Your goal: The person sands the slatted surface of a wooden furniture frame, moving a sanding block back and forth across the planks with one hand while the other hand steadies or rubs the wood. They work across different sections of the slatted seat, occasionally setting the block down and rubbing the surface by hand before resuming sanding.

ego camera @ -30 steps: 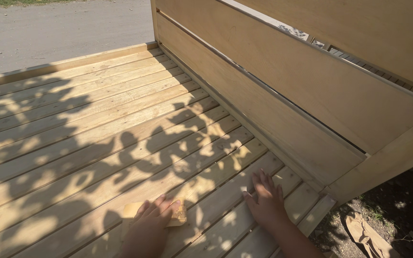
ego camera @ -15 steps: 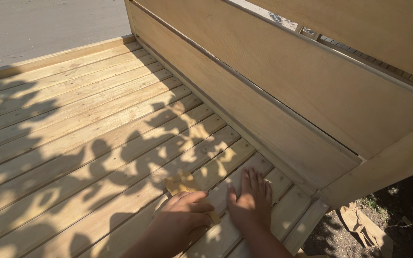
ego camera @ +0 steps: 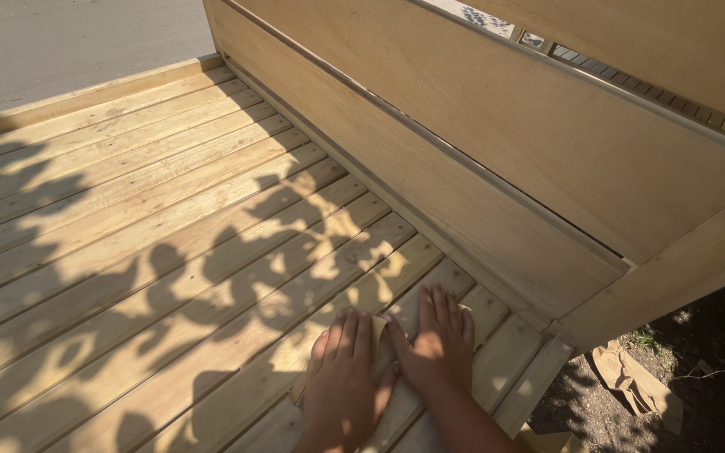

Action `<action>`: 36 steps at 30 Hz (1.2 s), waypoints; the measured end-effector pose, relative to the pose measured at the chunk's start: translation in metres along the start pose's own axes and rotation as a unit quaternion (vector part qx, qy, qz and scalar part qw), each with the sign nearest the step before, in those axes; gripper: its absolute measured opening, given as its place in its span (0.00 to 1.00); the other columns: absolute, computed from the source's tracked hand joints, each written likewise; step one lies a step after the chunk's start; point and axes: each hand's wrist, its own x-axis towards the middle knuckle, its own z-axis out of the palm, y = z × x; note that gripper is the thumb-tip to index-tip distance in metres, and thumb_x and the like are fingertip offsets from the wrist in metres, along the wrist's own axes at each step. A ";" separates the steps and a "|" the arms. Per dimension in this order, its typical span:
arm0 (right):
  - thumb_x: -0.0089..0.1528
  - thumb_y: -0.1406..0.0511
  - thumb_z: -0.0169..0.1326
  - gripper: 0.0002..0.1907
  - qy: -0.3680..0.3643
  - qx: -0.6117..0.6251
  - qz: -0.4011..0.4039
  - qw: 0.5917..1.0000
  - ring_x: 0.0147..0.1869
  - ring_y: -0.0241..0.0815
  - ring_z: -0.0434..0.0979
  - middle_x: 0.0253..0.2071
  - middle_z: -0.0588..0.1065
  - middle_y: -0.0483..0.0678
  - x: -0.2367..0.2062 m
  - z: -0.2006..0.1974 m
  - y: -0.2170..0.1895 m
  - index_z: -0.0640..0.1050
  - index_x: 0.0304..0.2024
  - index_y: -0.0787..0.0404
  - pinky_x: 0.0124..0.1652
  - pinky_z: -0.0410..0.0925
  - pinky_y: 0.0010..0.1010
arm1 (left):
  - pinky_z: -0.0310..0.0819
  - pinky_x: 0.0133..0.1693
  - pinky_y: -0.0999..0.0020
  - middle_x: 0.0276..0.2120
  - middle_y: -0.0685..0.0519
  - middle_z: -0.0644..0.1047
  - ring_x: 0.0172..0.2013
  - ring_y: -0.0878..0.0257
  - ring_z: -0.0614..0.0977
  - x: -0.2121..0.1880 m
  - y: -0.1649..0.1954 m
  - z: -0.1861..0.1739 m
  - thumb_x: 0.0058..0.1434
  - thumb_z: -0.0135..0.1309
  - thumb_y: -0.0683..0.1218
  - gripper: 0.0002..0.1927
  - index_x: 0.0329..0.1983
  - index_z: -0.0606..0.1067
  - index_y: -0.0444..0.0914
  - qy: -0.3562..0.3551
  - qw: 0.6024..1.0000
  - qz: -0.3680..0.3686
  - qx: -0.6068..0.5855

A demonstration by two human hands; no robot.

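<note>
Both hands flat, palms down, side by side: left, right.

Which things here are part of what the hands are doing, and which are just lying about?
In use:
left hand
right hand
sandpaper sheet under both palms
deck boards

Lying about:
wood scraps on the dirt
panel wall

From my remote view through the head camera, I see only two parts of the person's body. The left hand is bare, with no glove, ring or watch, and its wrist runs out of the lower edge of the picture. The right hand is likewise bare, and the forearm behind it carries no sleeve as far as the picture shows. Leaf shadow dapples both.
</note>
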 end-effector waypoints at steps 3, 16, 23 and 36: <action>0.62 0.37 0.42 0.46 -0.020 0.017 0.006 1.000 0.81 0.42 0.40 0.79 0.49 0.46 -0.002 -0.004 -0.004 0.55 0.76 0.52 0.73 0.34 0.41 | 0.59 0.63 0.51 0.62 0.42 0.72 0.66 0.46 0.71 0.005 -0.019 0.006 0.62 0.55 0.47 0.27 0.63 0.68 0.33 0.007 1.000 0.006 0.010; 0.67 0.54 0.39 0.32 0.041 0.028 0.001 0.999 0.81 0.46 0.44 0.76 0.52 0.51 -0.003 0.011 -0.002 0.58 0.72 0.59 0.73 0.37 0.44 | 0.58 0.64 0.43 0.68 0.51 0.69 0.69 0.54 0.65 -0.055 -0.135 -0.005 0.59 0.53 0.49 0.31 0.69 0.70 0.48 -0.117 0.989 0.076 0.051; 0.68 0.55 0.36 0.32 0.064 0.019 -0.008 0.998 0.80 0.49 0.45 0.76 0.53 0.56 -0.007 0.018 0.000 0.58 0.71 0.62 0.72 0.39 0.46 | 0.61 0.64 0.51 0.70 0.59 0.64 0.71 0.59 0.61 0.107 -0.048 0.061 0.63 0.46 0.47 0.25 0.64 0.72 0.43 -0.206 0.921 0.260 0.204; 0.65 0.57 0.39 0.35 0.043 0.042 0.019 0.998 0.81 0.46 0.41 0.78 0.49 0.52 -0.004 0.008 -0.010 0.54 0.74 0.60 0.72 0.35 0.42 | 0.62 0.63 0.55 0.57 0.53 0.79 0.63 0.60 0.74 -0.030 -0.131 -0.027 0.58 0.56 0.47 0.21 0.56 0.81 0.45 -0.093 0.987 0.124 -0.031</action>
